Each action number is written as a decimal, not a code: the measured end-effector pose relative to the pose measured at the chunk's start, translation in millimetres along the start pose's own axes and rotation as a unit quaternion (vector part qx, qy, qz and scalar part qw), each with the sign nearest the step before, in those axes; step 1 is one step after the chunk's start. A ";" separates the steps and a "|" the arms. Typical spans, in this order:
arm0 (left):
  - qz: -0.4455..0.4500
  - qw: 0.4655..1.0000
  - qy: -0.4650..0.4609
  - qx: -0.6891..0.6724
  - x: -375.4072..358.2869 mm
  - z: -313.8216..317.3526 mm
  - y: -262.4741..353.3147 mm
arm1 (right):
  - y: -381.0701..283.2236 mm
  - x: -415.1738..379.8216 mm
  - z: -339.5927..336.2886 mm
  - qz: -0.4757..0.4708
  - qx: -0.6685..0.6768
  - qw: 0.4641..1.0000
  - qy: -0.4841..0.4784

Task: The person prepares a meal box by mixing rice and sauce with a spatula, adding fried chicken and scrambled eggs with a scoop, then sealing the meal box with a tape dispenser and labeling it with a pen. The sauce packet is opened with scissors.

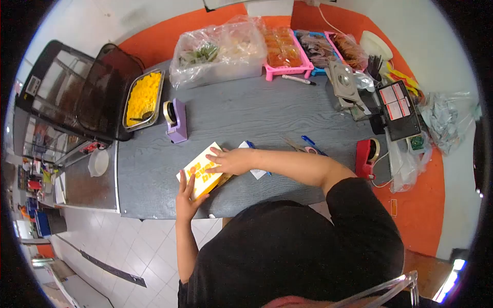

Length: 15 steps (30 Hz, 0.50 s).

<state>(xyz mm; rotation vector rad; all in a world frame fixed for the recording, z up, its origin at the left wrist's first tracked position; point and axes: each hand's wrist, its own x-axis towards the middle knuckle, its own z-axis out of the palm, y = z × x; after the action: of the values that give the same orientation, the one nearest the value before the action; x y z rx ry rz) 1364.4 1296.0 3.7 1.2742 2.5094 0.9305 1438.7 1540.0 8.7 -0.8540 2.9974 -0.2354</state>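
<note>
A white and yellow cardboard box (205, 164) with orange-yellow lettering lies slanted near the front edge of the grey table. At its near left end, my left hand (188, 199) grips it, with fingers over the top and the thumb along the yellow side. My right hand (233, 161) holds the box from the right, fingers spread across the top face; its thumb is hard to make out. Partly under my right wrist are a white paper (258, 174) and a blue pen (250, 145). Scissors (295, 145) and another blue pen (311, 142) lie beyond my right forearm.
A purple tape dispenser (177, 123) and a tray of yellow food pieces (144, 97) stand at the left. Along the back are a plastic-covered tub (218, 72) and a pink basket (290, 71). A red tape dispenser (363, 159) and black scale-like device (405, 126) are at right.
</note>
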 end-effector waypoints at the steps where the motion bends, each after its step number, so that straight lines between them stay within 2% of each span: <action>1: 0.002 1.000 0.002 0.015 0.8 1.2 -0.3 | -1.5 -1.9 0.2 -0.005 -0.020 1.000 0.021; 3: 0.032 0.999 0.009 0.031 -2.8 0.5 3.3 | -2.1 -4.0 9.0 -0.004 0.067 0.997 0.027; 5: -0.006 0.999 -0.021 0.042 -3.9 0.2 5.4 | -4.1 -7.7 11.3 0.000 0.147 0.989 0.026; 7: 0.025 0.999 -0.023 0.016 -7.1 6.8 0.5 | -1.5 -9.2 32.7 -0.018 0.192 0.976 0.096; 9: 0.033 0.993 -0.046 0.104 -9.5 13.6 -7.6 | -0.3 -10.4 51.5 -0.042 0.200 0.957 0.205; 10: -0.003 0.976 -0.086 0.202 -9.7 10.8 -1.0 | -7.0 -12.3 54.4 -0.022 0.225 0.937 0.267; 11: -0.041 0.945 -0.120 0.302 -7.6 5.1 8.8 | -14.6 -13.2 49.4 0.032 0.271 0.929 0.251; 13: 0.025 0.937 -0.120 0.328 6.0 -1.4 25.3 | -19.3 -13.9 58.1 0.054 0.259 0.919 0.291; 15: 0.078 0.924 -0.112 0.357 19.9 5.6 32.2 | -22.5 -17.3 56.9 0.079 0.321 0.883 0.333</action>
<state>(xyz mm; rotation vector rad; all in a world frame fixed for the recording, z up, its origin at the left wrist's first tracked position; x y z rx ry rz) 1375.9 1328.1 21.1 1.6596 2.6647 -0.1672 1468.4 1522.2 -44.6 -0.5053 3.1090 -1.7079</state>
